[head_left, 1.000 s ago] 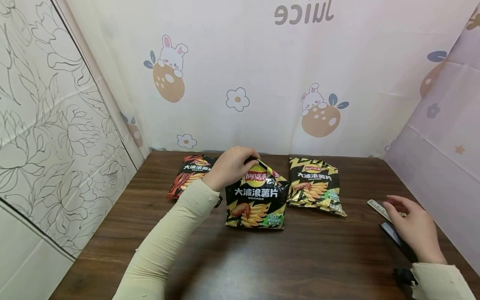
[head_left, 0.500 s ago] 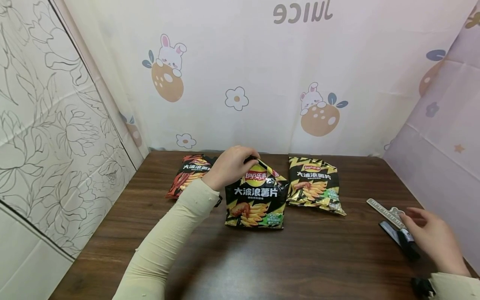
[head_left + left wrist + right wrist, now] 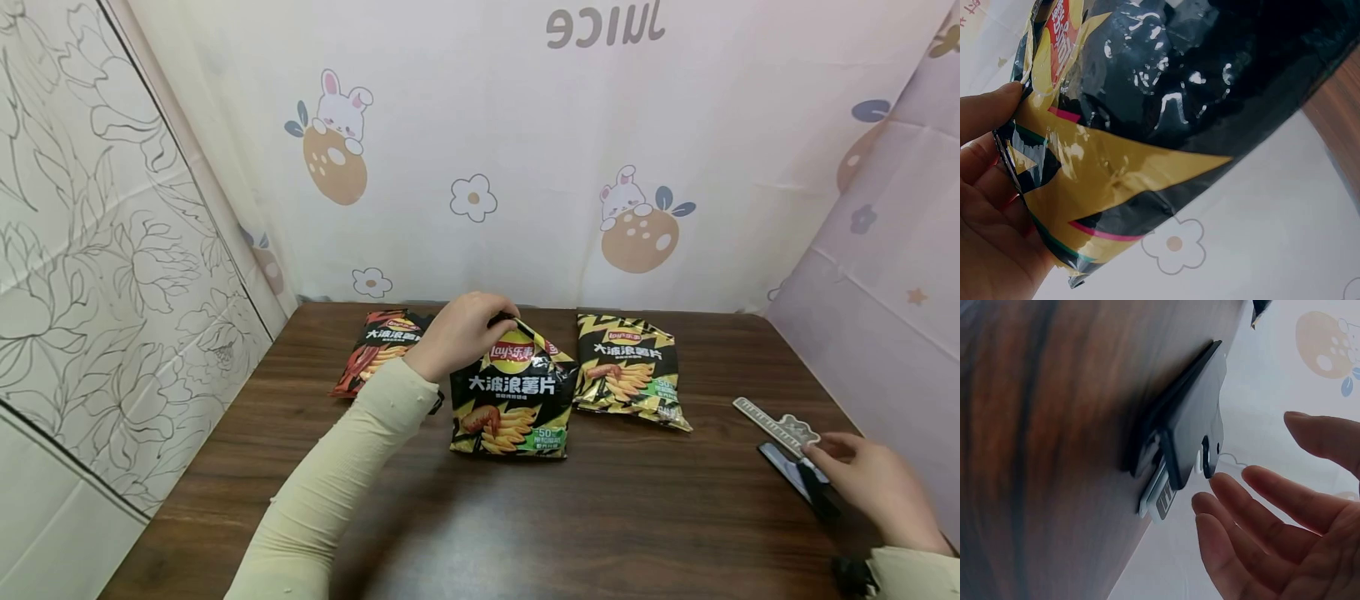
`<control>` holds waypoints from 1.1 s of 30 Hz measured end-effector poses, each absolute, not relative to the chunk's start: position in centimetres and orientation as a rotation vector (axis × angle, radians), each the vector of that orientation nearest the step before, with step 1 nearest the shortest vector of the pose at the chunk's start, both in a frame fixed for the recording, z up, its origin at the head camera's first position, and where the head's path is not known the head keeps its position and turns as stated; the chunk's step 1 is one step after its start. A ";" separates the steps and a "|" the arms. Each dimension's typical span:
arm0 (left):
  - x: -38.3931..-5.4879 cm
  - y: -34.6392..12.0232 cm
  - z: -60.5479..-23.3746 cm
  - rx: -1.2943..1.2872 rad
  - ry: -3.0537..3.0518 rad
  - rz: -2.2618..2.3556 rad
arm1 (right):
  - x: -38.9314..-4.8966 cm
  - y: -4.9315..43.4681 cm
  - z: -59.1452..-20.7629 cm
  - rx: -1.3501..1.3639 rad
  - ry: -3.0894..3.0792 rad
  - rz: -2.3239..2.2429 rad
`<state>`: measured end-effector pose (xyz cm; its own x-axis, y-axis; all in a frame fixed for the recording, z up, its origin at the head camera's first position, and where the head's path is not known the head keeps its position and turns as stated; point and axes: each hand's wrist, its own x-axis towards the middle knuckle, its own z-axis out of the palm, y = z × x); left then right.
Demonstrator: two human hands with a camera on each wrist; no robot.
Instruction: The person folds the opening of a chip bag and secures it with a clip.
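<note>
A black and yellow bag of potato chips (image 3: 513,387) stands upright mid-table. My left hand (image 3: 459,335) pinches its folded top edge between thumb and fingers; in the left wrist view the thumb (image 3: 991,112) presses on the shiny foil. At the right of the table my right hand (image 3: 877,479) is beside two clips, one pale with a wavy-edged handle (image 3: 780,427), the other black (image 3: 801,482). In the right wrist view the thumb stands apart from the loosely bent fingers (image 3: 1266,512), whose tips are close to the black clip (image 3: 1191,412), with nothing between them.
Behind my left forearm lies a red and black chip bag (image 3: 378,350). A second black and yellow bag (image 3: 628,371) lies back right of the upright one. Printed curtains (image 3: 480,125) rise at the back and sides of the wooden table (image 3: 637,517).
My right hand has drawn back to the right and toward the front, uncovering more of the two clips. My left hand and the upright bag have stayed in place.
</note>
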<state>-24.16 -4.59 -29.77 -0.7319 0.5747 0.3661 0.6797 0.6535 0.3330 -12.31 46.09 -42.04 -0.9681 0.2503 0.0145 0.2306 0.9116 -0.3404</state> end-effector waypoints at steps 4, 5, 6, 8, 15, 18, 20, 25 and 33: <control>-24.1 -4.6 -29.7 -1.017 -2.645 -0.669 | -12.3 46.1 -41.9 -0.331 -3.060 0.502; -24.1 -4.6 -29.7 -1.016 -2.646 -0.666 | -12.3 46.0 -41.8 -0.316 -3.071 0.493; -24.1 -4.6 -29.7 -1.014 -2.648 -0.664 | -12.3 46.0 -41.7 -0.303 -3.086 0.489; -24.1 -4.6 -29.7 -1.013 -2.651 -0.663 | -12.3 45.9 -41.5 -0.275 -3.111 0.481; -24.0 -4.6 -29.6 -1.023 -2.650 -0.664 | -12.5 46.0 -41.3 -0.239 -3.187 0.478; -24.1 -4.6 -29.6 -1.027 -2.645 -0.666 | -12.7 46.2 -41.4 -0.218 -3.197 0.485; -24.1 -4.6 -29.6 -1.029 -2.642 -0.668 | -12.7 46.2 -41.6 -0.194 -3.198 0.479; -24.1 -4.5 -29.6 -1.033 -2.642 -0.672 | -12.7 46.4 -41.7 -0.160 -3.222 0.476; -24.0 -4.5 -29.6 -1.035 -2.641 -0.666 | -12.9 46.7 -41.9 -0.141 -3.245 0.476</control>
